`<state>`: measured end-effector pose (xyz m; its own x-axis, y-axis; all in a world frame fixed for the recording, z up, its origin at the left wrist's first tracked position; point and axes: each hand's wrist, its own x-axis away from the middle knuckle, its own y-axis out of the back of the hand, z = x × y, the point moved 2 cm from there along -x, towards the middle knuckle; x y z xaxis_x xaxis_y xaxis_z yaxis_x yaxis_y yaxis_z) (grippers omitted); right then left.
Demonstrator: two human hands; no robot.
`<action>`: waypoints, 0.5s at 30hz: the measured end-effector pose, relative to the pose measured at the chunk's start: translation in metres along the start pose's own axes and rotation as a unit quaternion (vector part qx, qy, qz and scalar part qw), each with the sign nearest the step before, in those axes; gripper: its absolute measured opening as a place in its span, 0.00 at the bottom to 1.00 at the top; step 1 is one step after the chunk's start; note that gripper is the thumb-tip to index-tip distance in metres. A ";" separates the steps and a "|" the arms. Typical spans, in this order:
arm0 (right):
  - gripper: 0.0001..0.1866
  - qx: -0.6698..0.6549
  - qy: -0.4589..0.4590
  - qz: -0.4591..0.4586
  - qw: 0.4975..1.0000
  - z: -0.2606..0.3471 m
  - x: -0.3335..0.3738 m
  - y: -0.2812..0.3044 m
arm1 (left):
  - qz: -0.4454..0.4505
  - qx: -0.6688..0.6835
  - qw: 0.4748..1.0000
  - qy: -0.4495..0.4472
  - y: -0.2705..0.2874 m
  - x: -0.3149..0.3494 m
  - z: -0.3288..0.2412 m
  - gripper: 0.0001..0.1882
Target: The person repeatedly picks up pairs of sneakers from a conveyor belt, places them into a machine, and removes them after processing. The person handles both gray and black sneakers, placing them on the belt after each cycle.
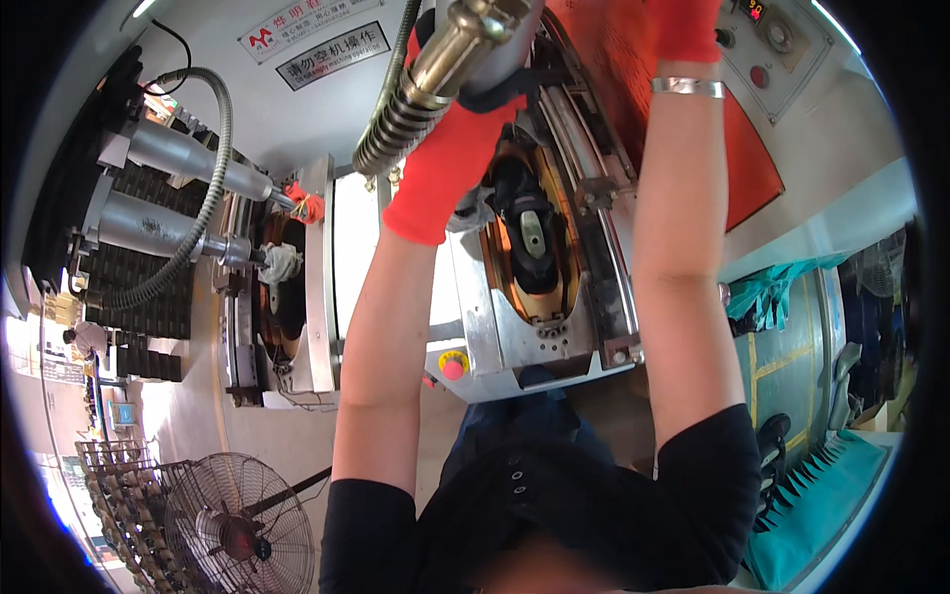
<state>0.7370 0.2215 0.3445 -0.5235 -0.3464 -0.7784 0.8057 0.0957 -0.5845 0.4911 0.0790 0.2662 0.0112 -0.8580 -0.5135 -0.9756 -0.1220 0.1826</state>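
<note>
My left hand (447,170), in a red knitted glove, reaches in beside a black shoe (515,183) clamped in the machine's right-hand station. A brass-coloured spring rod (435,74) and a dark fitting cover its fingers, so what they touch is hidden. A grey-green oval piece (533,236) shows on the shoe, which lies lengthwise in a metal cradle (550,342). My right hand (686,32), gloved in red too, is raised at the top edge near the control panel (777,45). Its fingers are out of the picture.
Two metal cylinders (163,223) and a curved hose (226,119) serve the left station, where another dark shoe (287,297) sits. A red emergency button (452,367) is on the machine front. A floor fan (237,525) stands lower left, teal cloth (821,515) lower right.
</note>
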 end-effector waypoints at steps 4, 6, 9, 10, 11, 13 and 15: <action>0.23 -0.057 0.065 -0.030 0.996 0.006 -0.011 0.004 | 0.000 0.059 0.998 0.018 -0.018 -0.008 -0.001 0.41; 0.22 -0.111 0.066 -0.062 0.990 0.009 -0.002 0.000 | -0.023 -0.037 0.992 -0.117 -0.013 -0.014 0.011 0.43; 0.21 -0.168 0.046 -0.060 0.983 0.019 0.032 -0.009 | -0.026 -0.052 0.995 -0.075 -0.004 -0.008 0.014 0.45; 0.21 -0.154 0.066 -0.019 0.986 0.019 0.044 -0.006 | -0.023 -0.057 0.997 -0.035 0.002 -0.006 0.015 0.45; 0.22 -0.120 0.110 0.030 0.986 0.041 0.037 0.003 | -0.006 -0.042 0.999 -0.012 -0.007 -0.007 0.004 0.45; 0.24 0.028 0.175 0.204 0.963 0.090 0.038 0.003 | -0.018 -0.071 0.997 -0.007 -0.005 -0.006 0.005 0.44; 0.28 0.046 0.165 0.113 0.979 0.100 0.032 0.006 | -0.044 -0.122 0.990 -0.057 -0.006 -0.008 0.013 0.43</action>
<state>0.7528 0.1179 0.3388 -0.3789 -0.0040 -0.9254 0.9244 0.0460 -0.3786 0.4936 0.0933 0.2581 0.0559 -0.7780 -0.6257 -0.8898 -0.3231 0.3222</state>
